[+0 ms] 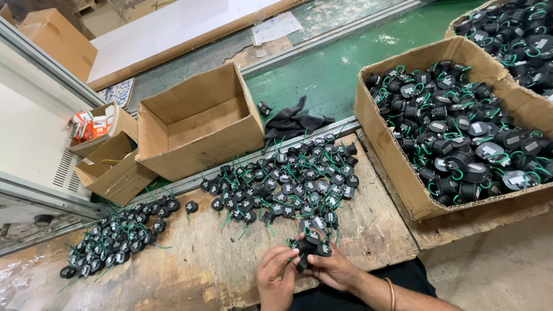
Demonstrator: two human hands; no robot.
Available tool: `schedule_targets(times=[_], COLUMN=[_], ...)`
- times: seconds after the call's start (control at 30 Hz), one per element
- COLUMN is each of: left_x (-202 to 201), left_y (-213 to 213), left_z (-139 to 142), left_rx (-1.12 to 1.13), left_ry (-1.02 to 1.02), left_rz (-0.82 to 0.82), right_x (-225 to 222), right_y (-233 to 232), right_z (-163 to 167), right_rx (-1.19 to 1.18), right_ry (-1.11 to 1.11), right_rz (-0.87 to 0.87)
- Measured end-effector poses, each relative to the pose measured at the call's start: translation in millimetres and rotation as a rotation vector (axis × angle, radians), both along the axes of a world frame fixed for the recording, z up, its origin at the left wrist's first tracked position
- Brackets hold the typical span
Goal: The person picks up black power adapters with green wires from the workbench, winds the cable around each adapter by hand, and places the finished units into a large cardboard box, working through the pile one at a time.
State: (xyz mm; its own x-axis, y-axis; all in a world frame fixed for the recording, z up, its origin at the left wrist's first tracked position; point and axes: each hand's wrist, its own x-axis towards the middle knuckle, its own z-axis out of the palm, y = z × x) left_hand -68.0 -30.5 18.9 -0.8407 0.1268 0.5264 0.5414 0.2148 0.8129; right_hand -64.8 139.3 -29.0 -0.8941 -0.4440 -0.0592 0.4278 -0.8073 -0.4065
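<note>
Where the worn wooden workbench (368, 230) met the person's lap, the left hand (277, 277) and the right hand (333, 268) were drawn together at the near edge, both clamped on a small cluster of black round plastic parts with green wire leads (311, 246). The fingers pinched the cluster from either side, seemingly so that the parts could be turned and looked over close to the body. Just beyond the hands, a wide heap of the same parts (282, 187) lay spread on the bench within easy reach. To the left, well apart from it, a smaller separate pile (118, 236) lay near the bench edge, apparently kept distinct from the main heap. On the right, an open cardboard box (397, 173) brim-full of such parts stood at the bench corner, with a second full box (512, 29) behind it. Farther off sat an empty brown carton (199, 124) and a dark grey rag (291, 122) on the green belt (328, 75).
</note>
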Motion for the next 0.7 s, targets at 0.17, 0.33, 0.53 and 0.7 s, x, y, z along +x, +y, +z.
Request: schedule_targets(times=[0.17,0.33,0.53,0.7], left_x=[4.6,8.3,2.6,2.5], left_y=[-2.3,-11.2,0.2,4.1], left_z=[2.0,-0.2,-9.4,-11.8], left_rx=[-0.042,0.035,0.231,0.018], left_ry=[0.068,-0.067,-0.337,-0.067], left_rz=[0.033,0.016,0.074,0.201], right_x=[1.0,1.4,5.5,4.9], right_y=[-1.9,-2.7,-3.3,-2.9], right_z=[4.9,6.5,6.8,9.0], right_rx=[0.035,0.062,0.16,0.09], right_ry=[0.048,0.033,0.209,0.042], right_rz=[-0.047,-0.048,-0.038,-0.025])
